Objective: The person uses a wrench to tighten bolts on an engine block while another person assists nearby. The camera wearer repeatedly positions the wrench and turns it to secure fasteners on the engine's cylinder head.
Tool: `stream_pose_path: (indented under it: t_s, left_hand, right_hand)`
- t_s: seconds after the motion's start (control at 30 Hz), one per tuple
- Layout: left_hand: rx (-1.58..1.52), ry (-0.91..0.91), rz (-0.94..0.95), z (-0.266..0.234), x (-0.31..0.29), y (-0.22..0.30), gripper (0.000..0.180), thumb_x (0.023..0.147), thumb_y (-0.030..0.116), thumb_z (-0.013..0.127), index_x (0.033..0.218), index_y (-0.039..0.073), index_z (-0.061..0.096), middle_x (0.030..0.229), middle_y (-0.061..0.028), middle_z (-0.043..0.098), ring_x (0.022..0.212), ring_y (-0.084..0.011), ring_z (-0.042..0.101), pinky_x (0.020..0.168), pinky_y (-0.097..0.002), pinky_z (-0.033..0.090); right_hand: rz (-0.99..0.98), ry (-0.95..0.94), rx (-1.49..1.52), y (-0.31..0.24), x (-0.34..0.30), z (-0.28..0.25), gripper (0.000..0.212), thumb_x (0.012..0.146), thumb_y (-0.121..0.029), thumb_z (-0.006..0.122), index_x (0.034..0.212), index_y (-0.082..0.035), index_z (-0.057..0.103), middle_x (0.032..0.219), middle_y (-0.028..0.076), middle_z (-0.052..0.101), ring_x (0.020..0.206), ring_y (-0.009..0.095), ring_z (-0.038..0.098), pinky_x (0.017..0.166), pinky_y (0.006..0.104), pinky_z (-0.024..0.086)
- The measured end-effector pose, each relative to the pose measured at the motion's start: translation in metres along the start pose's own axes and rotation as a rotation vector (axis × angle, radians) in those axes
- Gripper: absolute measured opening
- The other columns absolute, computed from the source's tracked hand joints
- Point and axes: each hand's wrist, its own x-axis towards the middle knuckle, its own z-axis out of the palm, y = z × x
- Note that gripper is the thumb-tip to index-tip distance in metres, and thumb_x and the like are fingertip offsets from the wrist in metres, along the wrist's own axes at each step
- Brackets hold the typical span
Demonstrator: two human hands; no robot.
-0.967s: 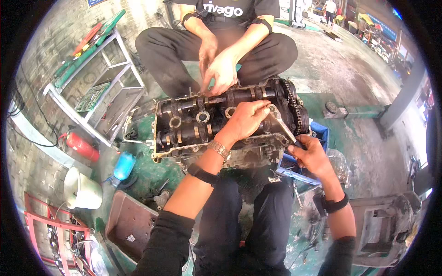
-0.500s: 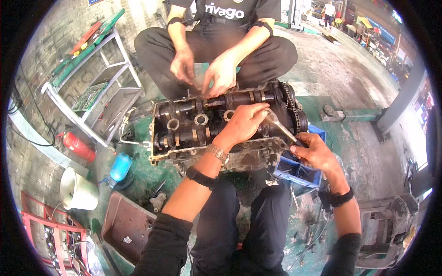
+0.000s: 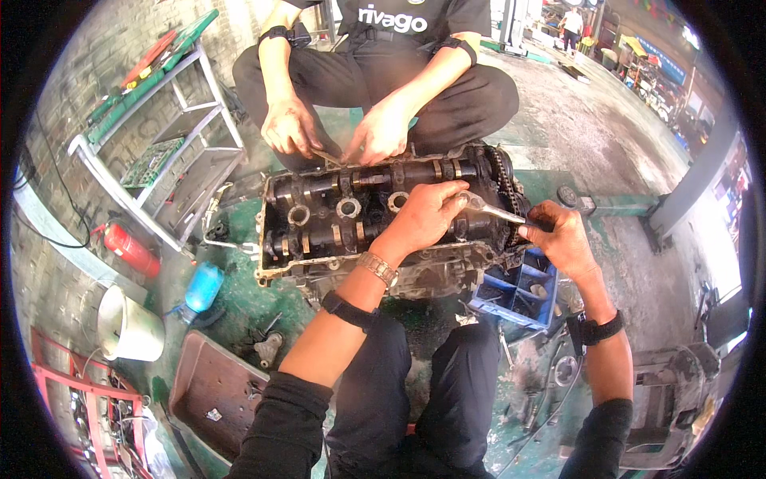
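Before me lies an oily engine cylinder head (image 3: 325, 267) with camshafts, and a timing chain (image 3: 519, 195) runs round its right end. My left hand (image 3: 424, 214) is closed over the head of a ratchet wrench (image 3: 501, 213), above the right half of the engine. The fingers of my right hand (image 3: 565, 241) are closed on the end of the wrench's handle, beside the chain. What sits under the ratchet head is hidden by my left hand. Across the engine, a co-worker's left hand (image 3: 384, 132) and right hand (image 3: 289, 128) work at the far edge around a thin piece (image 3: 327, 157).
A blue divided bin (image 3: 511, 307) with small parts stands by the engine's near right corner. On the left are a brown tray (image 3: 199, 351), a white bucket (image 3: 132, 331), a blue bottle (image 3: 205, 287), a fire extinguisher (image 3: 132, 249) and a metal cart (image 3: 215, 120). A lift post (image 3: 702, 172) rises at right.
My right hand has swung the wrench handle away from me and slightly right, while my left hand stays at the ratchet head. The co-worker's right hand has moved left.
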Motion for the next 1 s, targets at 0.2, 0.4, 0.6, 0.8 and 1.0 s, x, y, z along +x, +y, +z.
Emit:
stream_pose_path:
  t_s: [0.2, 0.4, 0.6, 0.8, 1.0]
  left_hand:
    - [0.027, 0.041, 0.081, 0.001, 0.001, 0.000, 0.029, 0.089, 0.011, 0.060, 0.113, -0.005, 0.062, 0.097, -0.0262, 0.065, 0.084, -0.0291, 0.068, 0.076, -0.0346, 0.051]
    - [0.011, -0.056, -0.077, -0.001, 0.003, 0.000, 0.029, 0.092, 0.017, 0.057, 0.116, 0.001, 0.063, 0.114, -0.0176, 0.066, 0.104, -0.0222, 0.064, 0.091, -0.0324, 0.047]
    - [0.042, 0.068, 0.071, 0.007, 0.005, -0.012, 0.023, 0.087, 0.014, 0.059, 0.104, 0.001, 0.067, 0.096, -0.0217, 0.066, 0.090, -0.0366, 0.064, 0.080, -0.0403, 0.051]
    - [0.204, 0.113, 0.183, 0.008, 0.012, -0.013, 0.029, 0.087, 0.030, 0.057, 0.100, 0.007, 0.070, 0.088, -0.0165, 0.068, 0.085, -0.0361, 0.065, 0.080, -0.0411, 0.051]
    - [0.082, 0.156, 0.177, 0.017, 0.014, -0.020, 0.036, 0.080, 0.035, 0.064, 0.085, 0.000, 0.071, 0.086, -0.0236, 0.067, 0.085, -0.0364, 0.065, 0.084, -0.0450, 0.049]
  right_hand:
    - [-0.072, 0.054, -0.035, -0.003, -0.002, 0.005, 0.024, 0.079, -0.010, 0.076, 0.086, 0.005, 0.059, 0.062, 0.008, 0.058, 0.058, 0.010, 0.049, 0.053, 0.0290, 0.042]
    - [-0.118, 0.046, -0.139, -0.009, -0.020, 0.020, 0.025, 0.084, -0.017, 0.070, 0.083, 0.005, 0.057, 0.057, 0.013, 0.046, 0.054, 0.014, 0.038, 0.050, 0.0345, 0.035]
    - [-0.003, 0.023, -0.274, -0.011, -0.024, 0.022, 0.032, 0.089, -0.026, 0.065, 0.082, 0.004, 0.056, 0.058, 0.013, 0.046, 0.055, 0.018, 0.039, 0.053, 0.0363, 0.039]
    - [0.152, 0.064, -0.292, 0.000, -0.020, 0.028, 0.040, 0.092, -0.038, 0.060, 0.094, 0.002, 0.063, 0.073, 0.018, 0.060, 0.064, 0.022, 0.053, 0.062, 0.0372, 0.044]
    - [0.215, 0.131, -0.267, -0.002, -0.032, 0.038, 0.047, 0.093, -0.046, 0.058, 0.099, 0.000, 0.066, 0.070, 0.002, 0.053, 0.064, 0.012, 0.044, 0.058, 0.0261, 0.037]
